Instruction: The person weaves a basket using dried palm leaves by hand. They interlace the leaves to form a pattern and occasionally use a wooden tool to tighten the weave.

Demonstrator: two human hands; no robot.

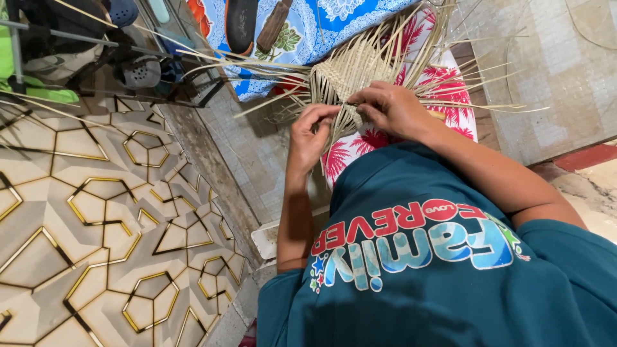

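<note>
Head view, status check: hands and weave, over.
Left hand and right hand both pinching strips of the weave. Weave half done, loose strips fanning out. Nothing blocking the hands.

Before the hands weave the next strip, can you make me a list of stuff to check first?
1. Left hand on the woven piece: ok, fingers curled at its lower edge.
2. Right hand pinching a strip: ok.
3. Piece resting steady over the lap: ok.
4. Loose strips free to pick: ok, they fan out all round.
5. Which strip goes next: cannot tell.
6. Floor tiles beside the person, no strips lying on them nearby: ok.
</note>
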